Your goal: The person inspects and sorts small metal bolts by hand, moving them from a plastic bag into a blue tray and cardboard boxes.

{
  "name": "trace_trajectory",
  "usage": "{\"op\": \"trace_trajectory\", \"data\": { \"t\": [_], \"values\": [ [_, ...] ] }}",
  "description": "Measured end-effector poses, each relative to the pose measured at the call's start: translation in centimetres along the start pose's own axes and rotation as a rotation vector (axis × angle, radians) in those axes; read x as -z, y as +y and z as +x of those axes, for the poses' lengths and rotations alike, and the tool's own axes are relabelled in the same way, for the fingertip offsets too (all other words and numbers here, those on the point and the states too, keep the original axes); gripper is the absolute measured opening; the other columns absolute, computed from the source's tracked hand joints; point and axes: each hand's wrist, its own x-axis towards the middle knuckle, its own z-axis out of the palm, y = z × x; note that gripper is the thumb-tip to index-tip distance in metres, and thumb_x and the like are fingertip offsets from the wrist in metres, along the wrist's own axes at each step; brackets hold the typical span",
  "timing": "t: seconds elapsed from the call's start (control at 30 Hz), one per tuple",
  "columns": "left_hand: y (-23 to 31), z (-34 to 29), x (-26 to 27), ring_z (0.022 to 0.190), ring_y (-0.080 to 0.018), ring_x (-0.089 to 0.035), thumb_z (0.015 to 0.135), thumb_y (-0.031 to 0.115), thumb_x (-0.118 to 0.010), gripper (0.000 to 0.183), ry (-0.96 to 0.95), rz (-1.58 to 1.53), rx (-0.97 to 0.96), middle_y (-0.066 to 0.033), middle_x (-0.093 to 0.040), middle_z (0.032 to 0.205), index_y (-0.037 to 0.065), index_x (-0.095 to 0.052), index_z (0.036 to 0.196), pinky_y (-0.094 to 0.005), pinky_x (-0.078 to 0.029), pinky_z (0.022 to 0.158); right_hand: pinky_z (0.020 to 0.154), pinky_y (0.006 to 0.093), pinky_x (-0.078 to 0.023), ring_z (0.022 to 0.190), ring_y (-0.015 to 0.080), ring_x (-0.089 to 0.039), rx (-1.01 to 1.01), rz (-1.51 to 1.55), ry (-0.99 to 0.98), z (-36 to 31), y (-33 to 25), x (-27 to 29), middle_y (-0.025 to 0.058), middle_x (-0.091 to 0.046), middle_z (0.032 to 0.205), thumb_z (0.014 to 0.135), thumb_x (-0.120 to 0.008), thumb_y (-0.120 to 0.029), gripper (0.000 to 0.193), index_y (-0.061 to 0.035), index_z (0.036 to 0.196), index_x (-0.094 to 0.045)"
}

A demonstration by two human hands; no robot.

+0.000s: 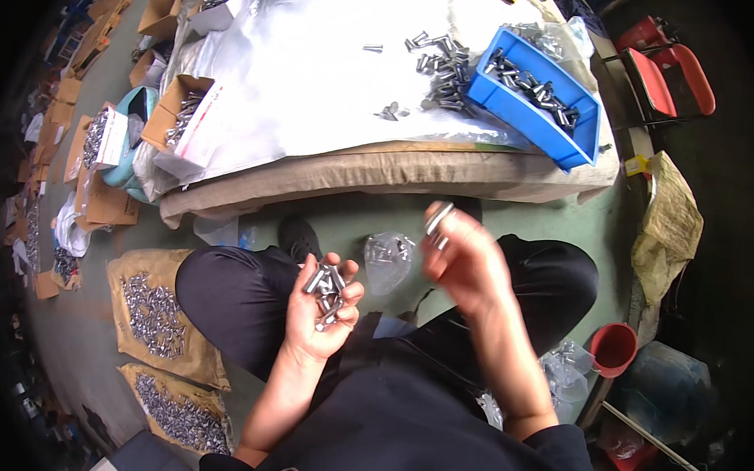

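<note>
My left hand [312, 336] is palm up in front of my lap, fingers curled round several short, shiny metal pins [329, 286] with flat heads. To its right, my raised right hand [471, 262] is smeared by motion. Its fingers are closed on one or two similar metal pins [438, 217]. A clear plastic bag [388, 270] with more metal pieces in it lies on the floor between my knees. On the table ahead, a blue plastic bin [527, 128] holds several pins, beside a loose pile of pins [445, 77].
The low table [316, 96] has a white plastic cover. Open cardboard boxes [166, 109] of metal parts line its left end. Sacks [120, 265] spread with small metal parts lie on the floor at left. At right are a red bucket [614, 350], a woven sack [668, 217] and a red chair [658, 80].
</note>
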Motion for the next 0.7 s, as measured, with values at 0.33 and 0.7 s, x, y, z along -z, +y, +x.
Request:
{"op": "trace_trajectory", "data": {
  "t": [0.33,0.7],
  "values": [
    [-1.1,1.0,-2.0,0.072,-0.0236,-0.055,0.085,0.037,-0.042,0.036,-0.096,0.130,0.012,-0.0167,-0.055,0.102,0.007,-0.053,0.101,-0.0295,-0.046,0.048,0.044,0.0199,-0.038,0.049,0.0085,-0.044,0.649,-0.415,0.490,5.3,-15.6,1.6,0.0018,-0.051,0.061,0.076,-0.060,-0.012,0.010,-0.0022,0.080,-0.058],
    [-1.4,0.9,-1.9,0.073,-0.0192,-0.059,0.087,0.036,-0.035,0.041,-0.170,0.400,-0.166,-0.0161,-0.045,0.122,0.002,-0.051,0.103,-0.0269,-0.049,0.050,0.051,0.0192,-0.043,0.056,0.0051,-0.053,0.143,-0.917,-0.055,-2.0,4.7,-4.0,0.0012,-0.056,0.071,0.076,-0.063,-0.002,0.019,0.0017,0.094,-0.057]
  ]
}}
